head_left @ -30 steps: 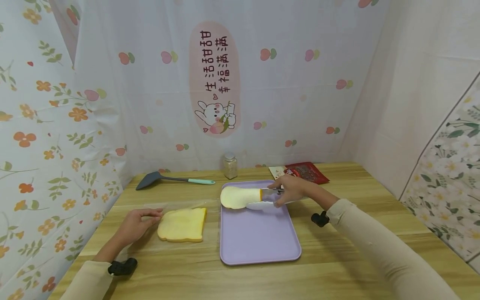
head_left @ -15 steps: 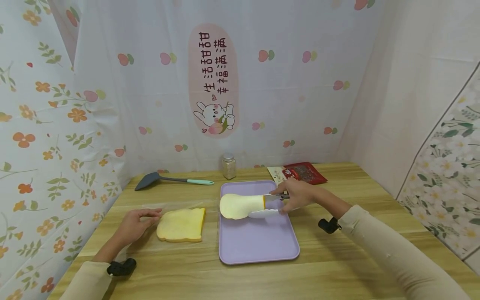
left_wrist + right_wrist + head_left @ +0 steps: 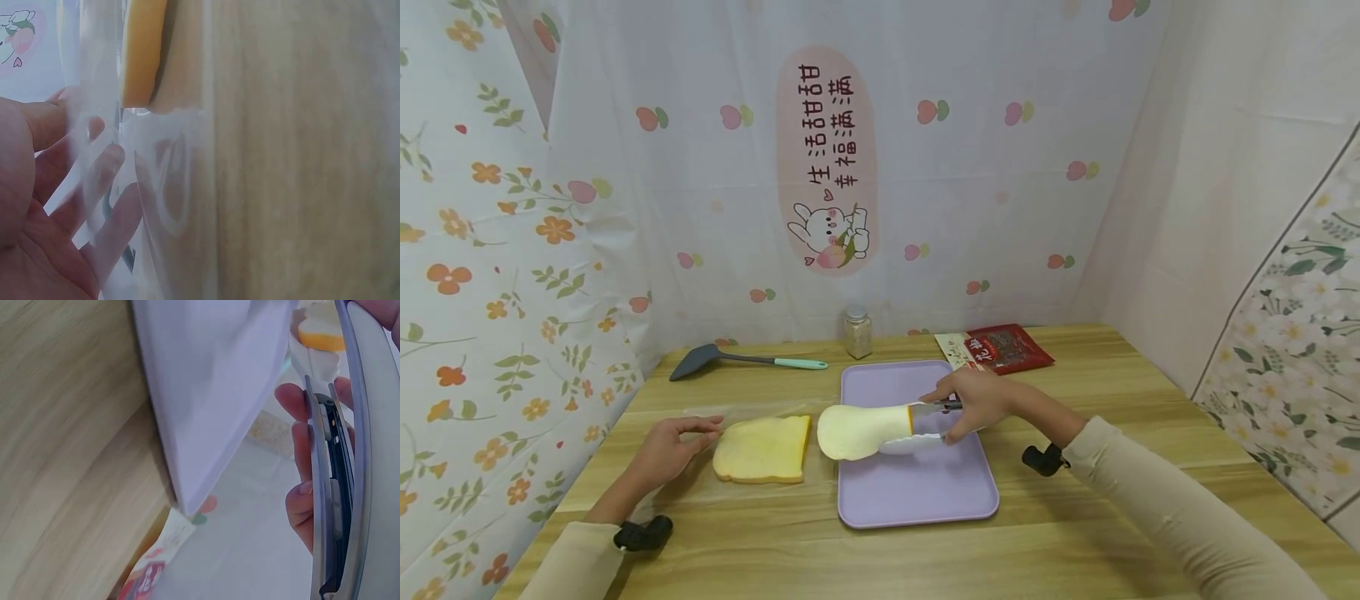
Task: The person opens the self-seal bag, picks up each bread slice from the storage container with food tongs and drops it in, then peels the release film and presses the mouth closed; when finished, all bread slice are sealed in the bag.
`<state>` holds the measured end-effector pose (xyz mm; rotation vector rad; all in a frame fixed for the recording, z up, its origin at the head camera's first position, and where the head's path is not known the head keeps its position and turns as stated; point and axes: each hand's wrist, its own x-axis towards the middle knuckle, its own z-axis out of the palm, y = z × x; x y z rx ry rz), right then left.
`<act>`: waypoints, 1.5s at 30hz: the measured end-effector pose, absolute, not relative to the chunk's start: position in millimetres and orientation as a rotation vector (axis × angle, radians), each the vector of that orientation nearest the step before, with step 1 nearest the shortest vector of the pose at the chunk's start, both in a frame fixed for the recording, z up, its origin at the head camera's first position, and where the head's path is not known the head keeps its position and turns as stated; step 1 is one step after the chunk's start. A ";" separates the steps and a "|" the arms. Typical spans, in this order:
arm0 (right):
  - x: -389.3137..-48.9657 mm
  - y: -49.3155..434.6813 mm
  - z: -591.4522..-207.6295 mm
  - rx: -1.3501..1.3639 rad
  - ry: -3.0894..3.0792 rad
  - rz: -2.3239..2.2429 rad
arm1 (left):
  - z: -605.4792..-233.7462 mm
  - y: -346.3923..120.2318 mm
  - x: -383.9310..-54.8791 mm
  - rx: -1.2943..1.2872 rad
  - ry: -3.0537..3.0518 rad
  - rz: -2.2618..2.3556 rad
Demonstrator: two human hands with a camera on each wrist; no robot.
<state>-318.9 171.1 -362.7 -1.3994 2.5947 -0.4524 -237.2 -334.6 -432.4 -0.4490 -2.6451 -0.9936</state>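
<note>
My right hand point(image 3: 981, 402) grips metal tongs point(image 3: 369, 462) with pale scalloped ends. Between those ends a slice of toast bread point(image 3: 859, 432) is squeezed and bent, above the left side of the lilac tray point(image 3: 917, 493) and reaching past its edge. Another bread slice point(image 3: 763, 452) lies left of the tray on clear plastic. At that slice's left, my left hand point(image 3: 670, 450) pinches the edge of the clear plastic bag point(image 3: 169, 187). In the left wrist view several fingers show through the film, and the exact pinch point is partly blurred.
Behind the bread lies a spatula point(image 3: 752, 359) with a mint handle. A small glass jar point(image 3: 858, 335) stands behind the tray. At the back right is a red spice packet point(image 3: 1009, 348), close to the right forearm. A patterned curtain point(image 3: 970, 208) closes off the back.
The tongs and the bread slice in them came nearer and then left, from the tray's back to over its left edge. The left hand stayed by the other slice.
</note>
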 end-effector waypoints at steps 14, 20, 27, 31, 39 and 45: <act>-318.6 141.3 -364.5 -1.412 2.575 -0.445 | -430.6 -333.5 -236.4 -0.416 -2.658 -1.009; -321.2 128.9 -367.3 -1.423 2.588 -0.428 | -431.4 -334.2 -236.2 -0.416 -2.652 -1.016; -325.1 115.2 -367.9 -1.412 2.604 -0.383 | -431.8 -333.2 -236.1 -0.418 -2.636 -1.034; -325.4 107.7 -368.2 -1.375 2.599 -0.394 | -432.8 -332.9 -236.8 -0.415 -2.626 -1.038; -327.7 93.1 -368.3 -1.370 2.598 -0.371 | -432.1 -331.8 -235.3 -0.439 -2.600 -1.035; -329.0 84.6 -369.6 -1.370 2.599 -0.358 | -432.8 -331.8 -235.0 -0.463 -2.584 -1.020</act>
